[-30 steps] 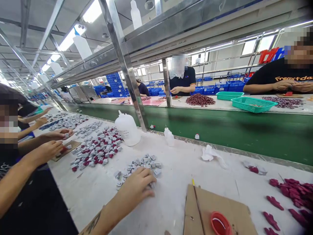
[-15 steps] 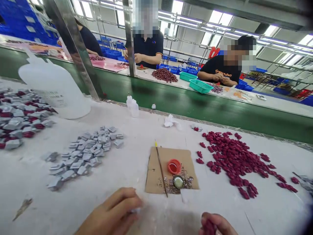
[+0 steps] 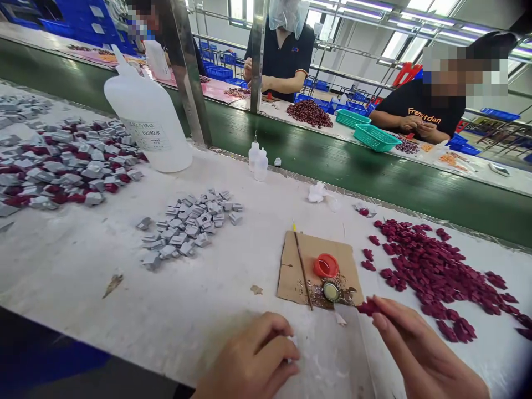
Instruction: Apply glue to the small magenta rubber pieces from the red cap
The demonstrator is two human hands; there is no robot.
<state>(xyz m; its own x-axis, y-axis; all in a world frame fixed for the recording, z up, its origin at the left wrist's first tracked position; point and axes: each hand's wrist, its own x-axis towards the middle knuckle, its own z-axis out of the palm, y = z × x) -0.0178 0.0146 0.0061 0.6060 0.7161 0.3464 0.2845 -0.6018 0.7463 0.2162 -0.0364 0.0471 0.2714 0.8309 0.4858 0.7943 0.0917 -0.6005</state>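
My right hand [image 3: 419,343] pinches a small dark red moulded piece [image 3: 367,307] between thumb and fingertips, beside the lower right corner of a cardboard square [image 3: 291,271]. Curled fingers mark my left hand [image 3: 257,354], low in the middle; a pale grey edge shows between them, seemingly a small grey piece, mostly hidden. On the cardboard lie a red cap with liquid [image 3: 326,266], a metal bottle cap [image 3: 331,291] and a thin brown stick [image 3: 303,269] with a yellow tip. A heap of dark red pieces [image 3: 440,266] is to the right, a pile of grey pieces [image 3: 191,224] to the left.
A large white bottle [image 3: 153,122] stands at the back left, near mixed grey and red pieces [image 3: 62,166]. Two small dropper bottles [image 3: 260,165] and crumpled tissue [image 3: 316,192] sit near the green belt [image 3: 233,127]. Several people work beyond it, near green baskets [image 3: 377,137].
My right hand has come up and forward with the red piece towards the cardboard. My left hand stays low, its fingers more curled. The camera view has turned left.
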